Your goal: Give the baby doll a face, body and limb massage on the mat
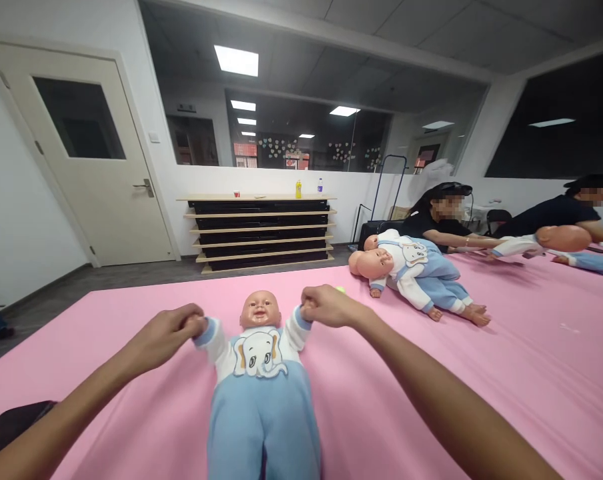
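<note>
We have the doll face up on the pink table, arms spread — our left hand and right hand each pinching one of its hands. We'd do well to guide both arms lightly and evenly.

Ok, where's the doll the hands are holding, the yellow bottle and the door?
Held doll point(260, 395): head view, on its blue-clothed tummy.
Yellow bottle point(298, 191): head view, on the middle of its body.
Door point(89, 181): head view, on its cream-coloured middle.
</note>
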The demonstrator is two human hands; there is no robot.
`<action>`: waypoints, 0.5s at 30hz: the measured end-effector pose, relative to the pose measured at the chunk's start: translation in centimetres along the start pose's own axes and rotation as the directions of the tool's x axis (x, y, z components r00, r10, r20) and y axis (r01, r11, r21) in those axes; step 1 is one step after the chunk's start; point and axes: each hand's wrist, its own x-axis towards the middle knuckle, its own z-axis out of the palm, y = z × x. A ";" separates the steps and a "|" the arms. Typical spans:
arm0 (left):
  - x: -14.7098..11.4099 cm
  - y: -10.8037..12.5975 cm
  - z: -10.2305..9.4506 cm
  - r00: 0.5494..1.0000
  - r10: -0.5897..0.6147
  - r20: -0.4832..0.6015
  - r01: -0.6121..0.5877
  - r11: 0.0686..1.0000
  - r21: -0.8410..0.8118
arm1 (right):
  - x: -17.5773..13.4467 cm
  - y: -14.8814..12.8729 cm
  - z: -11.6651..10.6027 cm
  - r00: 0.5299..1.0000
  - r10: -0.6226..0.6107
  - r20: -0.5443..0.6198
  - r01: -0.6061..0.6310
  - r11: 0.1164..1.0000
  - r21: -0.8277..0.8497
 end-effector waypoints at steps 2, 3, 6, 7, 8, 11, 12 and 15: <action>1.7 2.4 1.7 0.997 0.061 0.042 -0.063 0.996 0.058 | 0.5 -2.8 3.1 0.997 -0.037 -0.063 0.026 0.985 -0.173; 2.4 3.4 2.7 0.997 0.070 0.027 -0.072 0.992 0.106 | 0.4 -4.1 4.9 0.995 -0.053 -0.083 0.029 0.962 -0.271; 4.0 5.1 5.6 0.991 0.127 0.045 -0.134 0.967 0.217 | -1.1 -6.9 9.8 0.990 -0.133 -0.055 0.088 0.863 -0.498; 4.3 5.1 6.4 0.986 0.148 0.077 -0.162 0.960 0.230 | -1.8 -7.4 11.1 0.983 -0.172 -0.064 0.111 0.835 -0.540; 4.7 4.9 7.2 0.980 0.166 0.112 -0.187 0.956 0.227 | -2.5 -7.8 12.2 0.978 -0.194 -0.080 0.112 0.805 -0.582; 5.8 3.7 8.9 0.965 0.176 0.196 -0.211 0.962 0.171 | -4.1 -8.0 14.1 0.947 -0.315 -0.057 0.202 0.726 -0.657; 6.2 3.5 9.2 0.963 0.170 0.208 -0.204 0.967 0.154 | -4.2 -8.0 14.3 0.938 -0.345 -0.043 0.230 0.708 -0.668; 6.6 3.8 9.4 0.962 0.161 0.220 -0.191 0.974 0.123 | -3.8 -7.9 14.2 0.928 -0.372 -0.018 0.265 0.693 -0.670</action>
